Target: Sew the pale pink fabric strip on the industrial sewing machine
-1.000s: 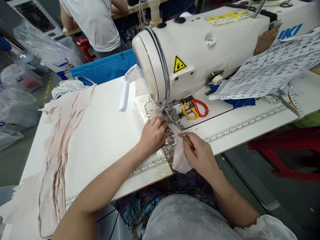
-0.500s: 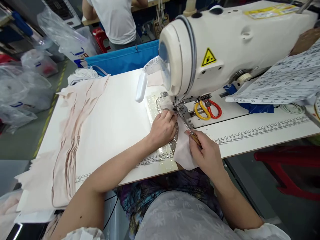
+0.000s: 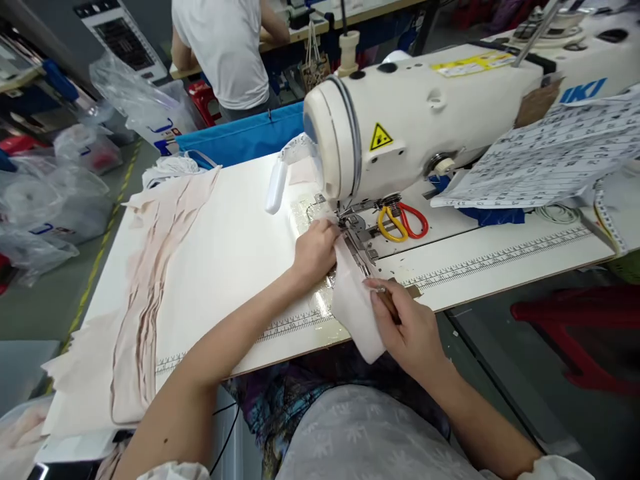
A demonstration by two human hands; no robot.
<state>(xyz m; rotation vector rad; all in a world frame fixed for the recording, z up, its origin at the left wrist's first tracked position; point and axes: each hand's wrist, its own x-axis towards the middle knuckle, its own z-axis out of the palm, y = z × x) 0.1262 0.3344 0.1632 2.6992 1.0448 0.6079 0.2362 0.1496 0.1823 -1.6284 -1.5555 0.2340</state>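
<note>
- Our left hand (image 3: 316,250) rests curled on the thin, pale pink cloth piece (image 3: 355,307); we cannot tell whether it pinches or presses.
- Our right hand (image 3: 413,327) closes around a slim metal tool with a brown wooden handle (image 3: 390,307).
- The cloth runs from beneath the rounded white sewing machine (image 3: 400,127) past the white table's (image 3: 235,247) near edge.
- We judge that slack could pucker it, and a sudden pull could draw our fingertips in.
</note>
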